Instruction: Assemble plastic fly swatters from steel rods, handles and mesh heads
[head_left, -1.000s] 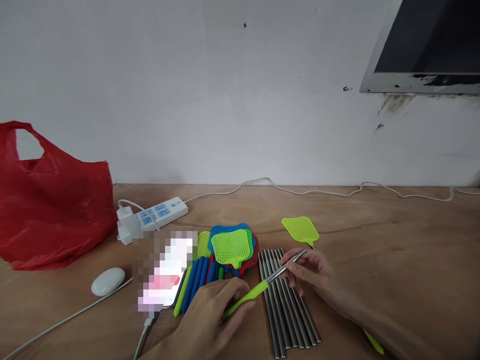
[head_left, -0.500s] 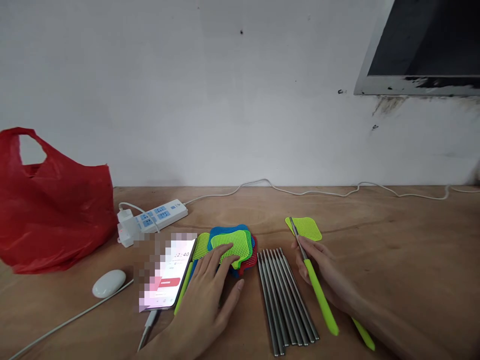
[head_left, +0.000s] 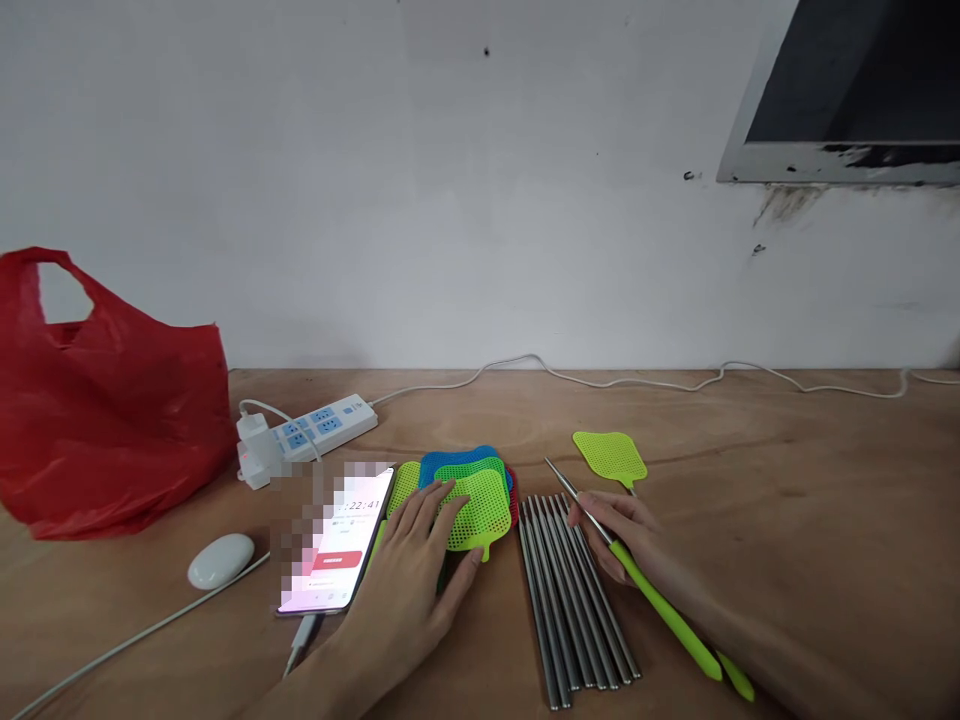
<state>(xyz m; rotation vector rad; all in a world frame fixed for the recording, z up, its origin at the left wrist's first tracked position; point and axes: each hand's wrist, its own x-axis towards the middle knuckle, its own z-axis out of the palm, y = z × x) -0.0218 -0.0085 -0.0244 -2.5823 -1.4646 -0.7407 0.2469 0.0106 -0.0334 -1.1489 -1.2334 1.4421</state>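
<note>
My left hand (head_left: 412, 560) rests fingers-apart on a yellow-green mesh fly swatter head (head_left: 484, 510), the top one of an overlapping pile. Under it show a green swatter head (head_left: 469, 468), a blue one (head_left: 454, 462) and a red one (head_left: 514, 495). My right hand (head_left: 622, 530) is closed around the metal rod of a swatter handle (head_left: 667, 610), whose green grip points toward me and whose bare tip angles up to the left. Several metal rods (head_left: 574, 600) lie side by side between my hands. Beyond my right hand lies another yellow-green swatter head (head_left: 611, 456), with a rod at its stem.
A lit phone (head_left: 341, 550) with a charging cable lies left of my left hand. Behind it are a white power strip (head_left: 337, 422) and plug. A white rounded object (head_left: 221, 561) and a red plastic bag (head_left: 112, 420) are at the left. A thin cable runs along the wall.
The top yellow-green head has shifted right and toward me, uncovering more of the green one. My right hand has tilted the rod's tip leftward, away from the separate head.
</note>
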